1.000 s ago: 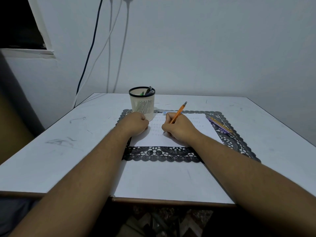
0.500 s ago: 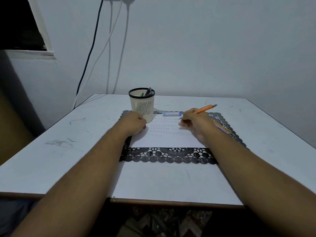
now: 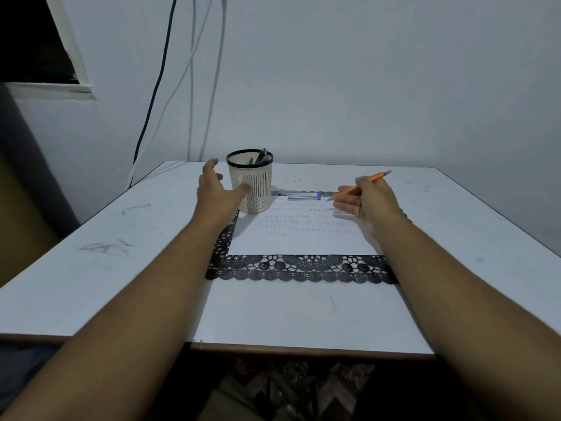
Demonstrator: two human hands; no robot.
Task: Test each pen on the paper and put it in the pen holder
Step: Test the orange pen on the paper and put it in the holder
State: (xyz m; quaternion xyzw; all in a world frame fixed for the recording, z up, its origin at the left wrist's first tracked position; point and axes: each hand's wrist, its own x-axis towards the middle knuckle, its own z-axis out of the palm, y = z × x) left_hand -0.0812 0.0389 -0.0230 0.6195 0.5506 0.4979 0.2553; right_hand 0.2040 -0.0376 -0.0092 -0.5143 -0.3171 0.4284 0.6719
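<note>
My right hand [image 3: 368,202] holds an orange pen [image 3: 372,179] above the far right part of the white paper [image 3: 300,238], its tip pointing left and down. The paper carries rows of small scribbles. A cream slotted pen holder [image 3: 251,185] with a dark rim stands at the paper's far left corner, with a few pens inside. My left hand [image 3: 214,189] hovers open just left of the holder, fingers spread, the thumb in front of its wall. A white and blue pen [image 3: 303,196] lies along the paper's far edge.
The paper rests on a black lace mat [image 3: 300,268] on a white table [image 3: 91,268]. Cables [image 3: 191,86] hang down the wall behind the holder. A dark window opening [image 3: 30,41] sits at upper left.
My right hand lifted the orange pen off the paper and swung it right. My left hand left the paper, opened, and rose beside the holder.
</note>
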